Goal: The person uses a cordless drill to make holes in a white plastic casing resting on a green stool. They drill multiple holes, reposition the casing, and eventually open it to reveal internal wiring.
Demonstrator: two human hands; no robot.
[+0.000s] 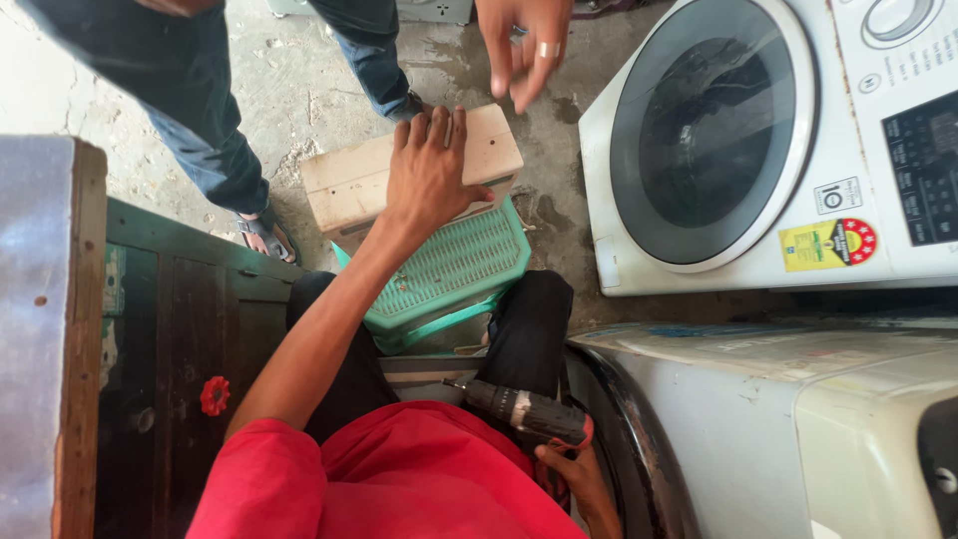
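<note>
Wooden block (409, 170), pale and rectangular, is lying on the concrete floor (299, 90), with its near edge sitting just behind a green perforated plastic stool (454, 269). Left hand (429, 165) is pressing flat on the block's top, fingers (437, 128) spread open and extended, palm down, not wrapping anything. Right hand (574, 474) is sitting low by the person's lap, fingers closed around the handle of a dark cordless drill (519, 409); the drill's chuck is pointing left, toward the red shirt (399, 469). The stool is standing between the person's knees, black trousers showing on either side. A second person is standing just beyond the block: jeans-clad legs (200, 110) at upper left, a sandalled foot (264, 235) near the block's left end, and that person's hand (524, 45) with a ring hanging above the block's far right corner, fingers loosely curled, apparently not touching it. A white front-loading washing machine (718, 150) is lying to the right of the block, round door facing up toward the camera. Another white appliance casing (798, 419) is sitting at lower right, just beside the drill hand. A dark wooden cabinet (190, 329) is filling the left side, with a small red knob-like piece (214, 396) on it.
</note>
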